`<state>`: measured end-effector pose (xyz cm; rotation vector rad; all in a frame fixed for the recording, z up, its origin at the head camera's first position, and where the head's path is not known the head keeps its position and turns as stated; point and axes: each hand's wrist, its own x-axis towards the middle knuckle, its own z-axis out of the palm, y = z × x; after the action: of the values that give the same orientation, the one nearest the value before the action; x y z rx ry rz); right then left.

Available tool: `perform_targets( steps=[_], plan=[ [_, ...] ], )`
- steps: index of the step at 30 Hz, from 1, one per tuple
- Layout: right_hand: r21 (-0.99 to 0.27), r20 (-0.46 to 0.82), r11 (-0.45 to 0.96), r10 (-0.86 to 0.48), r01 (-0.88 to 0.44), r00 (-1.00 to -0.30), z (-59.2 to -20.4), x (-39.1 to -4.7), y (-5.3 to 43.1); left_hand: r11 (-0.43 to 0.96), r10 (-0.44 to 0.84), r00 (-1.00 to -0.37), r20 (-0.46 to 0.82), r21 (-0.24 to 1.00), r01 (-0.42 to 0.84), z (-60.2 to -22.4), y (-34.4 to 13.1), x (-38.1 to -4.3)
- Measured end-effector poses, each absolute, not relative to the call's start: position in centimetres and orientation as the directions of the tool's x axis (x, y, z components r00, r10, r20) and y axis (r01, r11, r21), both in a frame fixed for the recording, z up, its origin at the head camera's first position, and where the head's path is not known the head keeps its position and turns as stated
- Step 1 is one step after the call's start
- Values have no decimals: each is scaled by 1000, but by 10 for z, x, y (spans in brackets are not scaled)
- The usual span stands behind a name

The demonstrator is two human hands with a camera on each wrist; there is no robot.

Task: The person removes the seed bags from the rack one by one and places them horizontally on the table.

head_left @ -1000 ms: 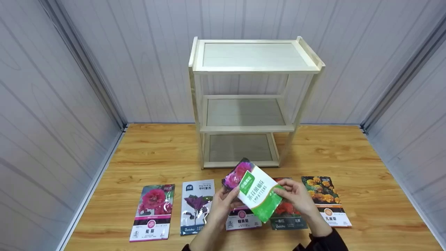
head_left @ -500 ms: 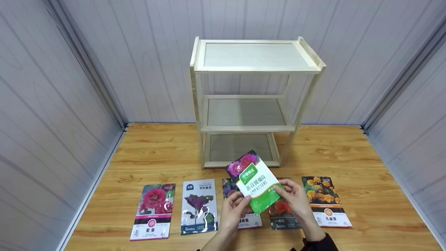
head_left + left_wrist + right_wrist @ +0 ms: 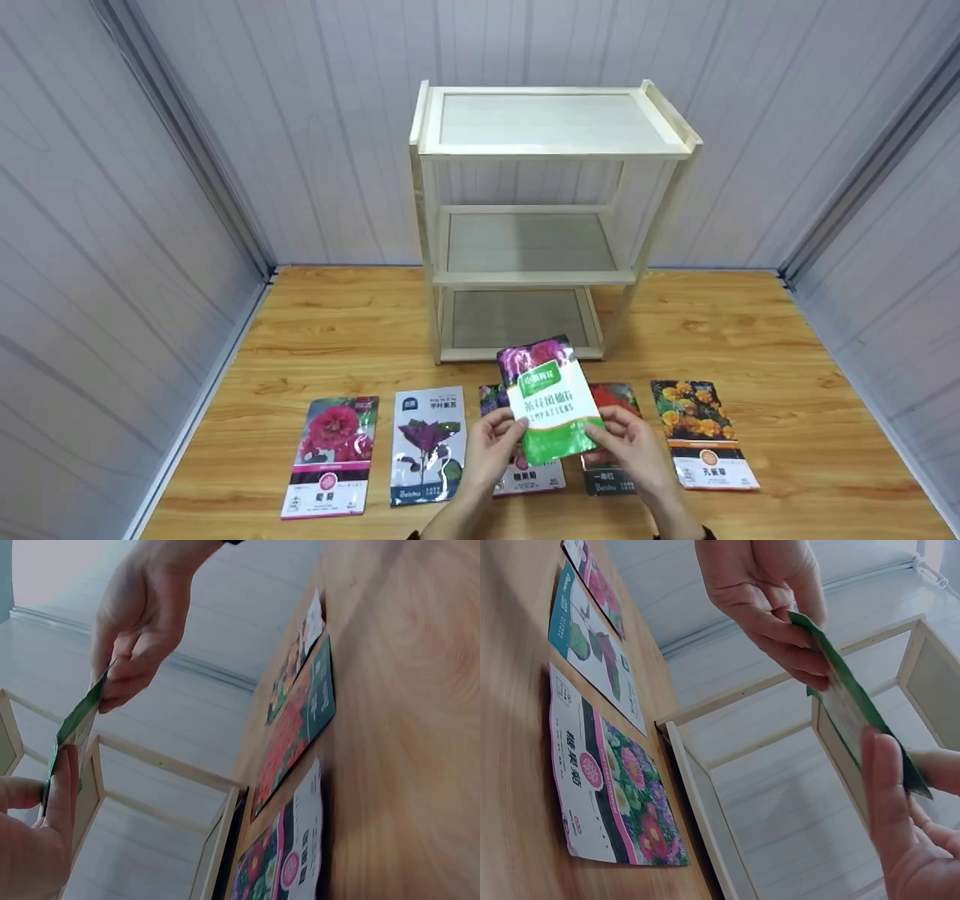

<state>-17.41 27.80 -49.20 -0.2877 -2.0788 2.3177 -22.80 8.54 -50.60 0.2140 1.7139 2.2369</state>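
A green and white seed packet [image 3: 551, 409] with pink flowers at its top is held up above the table, front towards me and slightly tilted. My left hand [image 3: 491, 454] pinches its lower left edge, thumb in front and fingers behind. Likewise, my right hand [image 3: 634, 454] pinches the lower right edge. In the left wrist view the packet [image 3: 75, 724] appears nearly edge-on between both hands. Below it lie a seed packet with mixed flowers [image 3: 622, 772] and a dark seed packet with red flowers [image 3: 296, 727]; the held packet partly hides both in the head view.
A three-tier pale wooden shelf [image 3: 532, 277] stands behind the hands. On the wooden table [image 3: 337, 322], a pink-flower packet [image 3: 330, 457] and a purple-leaf packet [image 3: 427, 446] lie left; an orange-flower packet [image 3: 705, 435] lies right. Panelled walls [image 3: 300, 150] enclose the table.
The held packet has turned from a strong tilt to nearly upright. My left hand has slid from its upper left side to its lower left edge. The packets on the table stay put.
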Motion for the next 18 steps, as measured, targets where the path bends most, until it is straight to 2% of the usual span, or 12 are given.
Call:
perform_targets(
  steps=[3,5,12,18],
  plan=[
    [-983,-153,-117,84,143,-985,-491,-172,281,-209,374,-925,-61,967,-149,-505,81,-232],
    [-984,-165,-84,95,157,-982,-492,-172,282,-195,403,-914,-49,971,-138,-506,79,-233],
    [-985,-166,6,241,173,-956,-497,-173,283,-117,505,-862,-43,986,-118,-509,77,-231],
    [-984,-131,64,360,164,-924,-506,-173,282,-93,515,-857,-34,991,-96,-494,78,-220]
  ],
)
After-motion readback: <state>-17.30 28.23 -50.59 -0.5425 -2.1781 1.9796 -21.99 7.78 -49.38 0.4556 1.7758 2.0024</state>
